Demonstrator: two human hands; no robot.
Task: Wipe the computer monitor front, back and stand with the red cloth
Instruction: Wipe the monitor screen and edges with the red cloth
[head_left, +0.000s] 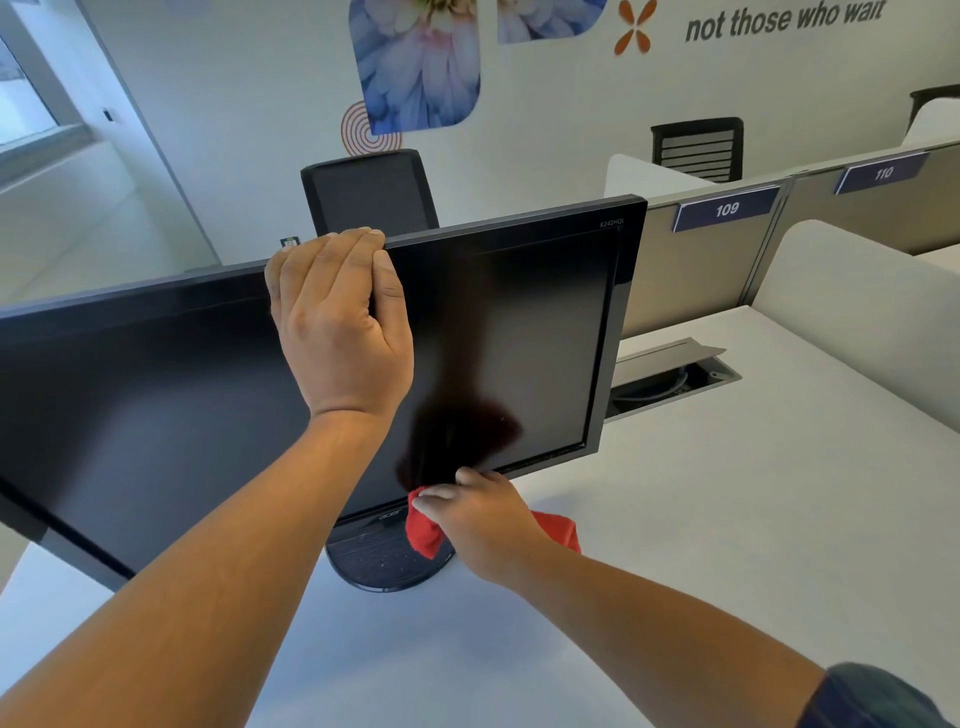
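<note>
A black computer monitor (540, 322) stands on a white desk, its dark screen facing me and tilted. My left hand (337, 322) grips the monitor's top edge near the middle, fingers curled over the back. My right hand (483, 519) presses the red cloth (423, 530) against the bottom bezel, just above the round black stand (374, 564). Part of the cloth sticks out behind my wrist. The monitor's back is hidden.
The white desk (701, 519) stretches right and toward me. An open cable hatch (670, 374) lies behind the monitor's right side. Grey partitions labelled 109 (727, 209) and 110 run along the back. A black office chair (369, 189) stands behind the monitor.
</note>
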